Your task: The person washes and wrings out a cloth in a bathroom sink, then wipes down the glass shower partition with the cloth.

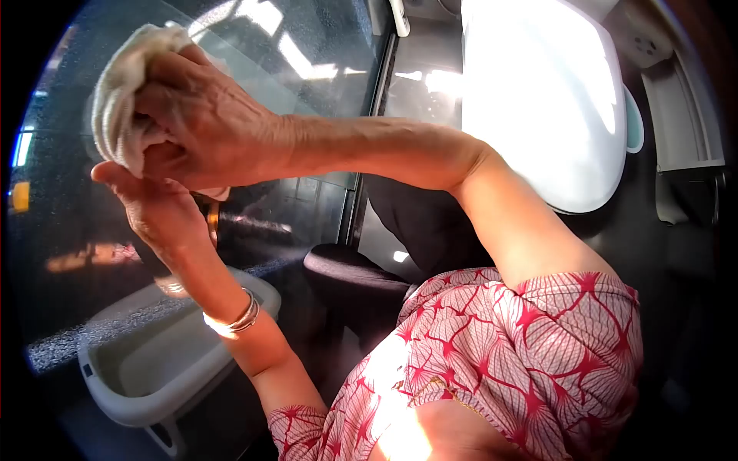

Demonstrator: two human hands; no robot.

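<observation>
A cream cloth (117, 100) is bunched in my right hand (204, 115), at the upper left in front of a dark glass panel (284, 84). The fingers of that hand curl into the folds. Just below it is my left hand (163, 211), its thumb stretched out to the left near the cloth's lower edge. My other left fingers are mostly hidden behind the right hand and cloth. Bracelets (244, 316) circle my left wrist. A small pale edge shows between the two hands, too little to identify.
Upper right, a white toilet lid (546, 100) is down in bright sunlight. A pale plastic tub (138, 411) on legs stands at the lower left. The glass panel's dark frame edge (369, 131) runs between panel and toilet. A light-coloured fixture (684, 115) is at the far right.
</observation>
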